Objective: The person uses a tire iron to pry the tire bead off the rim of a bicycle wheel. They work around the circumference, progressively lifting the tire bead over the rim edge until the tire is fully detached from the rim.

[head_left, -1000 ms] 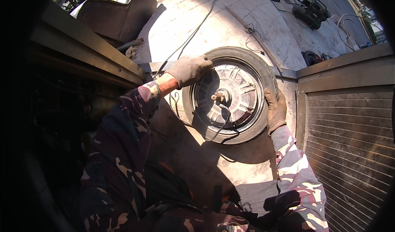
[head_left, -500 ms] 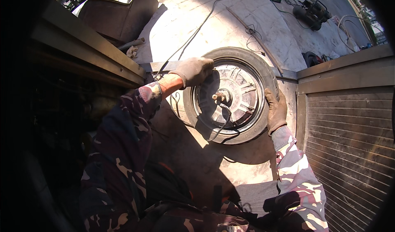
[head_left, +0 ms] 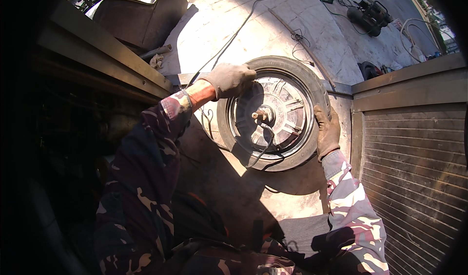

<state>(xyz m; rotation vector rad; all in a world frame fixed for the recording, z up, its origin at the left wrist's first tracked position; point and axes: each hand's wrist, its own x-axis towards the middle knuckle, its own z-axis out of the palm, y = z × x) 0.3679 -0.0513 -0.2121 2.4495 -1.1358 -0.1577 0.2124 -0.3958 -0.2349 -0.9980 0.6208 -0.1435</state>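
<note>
In front of me a hub motor wheel [head_left: 287, 102] lies tilted, its metal cover facing up. A black rubber tire [head_left: 312, 87] surrounds it, and a dark cable [head_left: 268, 141] comes out at the threaded axle [head_left: 258, 114]. My left hand [head_left: 230, 81], in a grey-brown glove, is closed in a fist over the upper left part of the tire and rim. What its fingers hold, if anything, is hidden. My right hand [head_left: 328, 133], in a brown glove, grips the tire's right side, with its thumb on the sidewall and its other fingers partly hidden.
A ribbed metal panel [head_left: 414, 163] stands at the right and a metal-edged frame [head_left: 102, 56] at the left. Beyond the wheel, a cable [head_left: 234, 36] and a thin rod [head_left: 304, 46] lie on the sunlit ground. A black compressor-like machine [head_left: 369, 18] is at the far right.
My left fist has shifted slightly up and to the right along the rim. The right hand and the wheel look unchanged.
</note>
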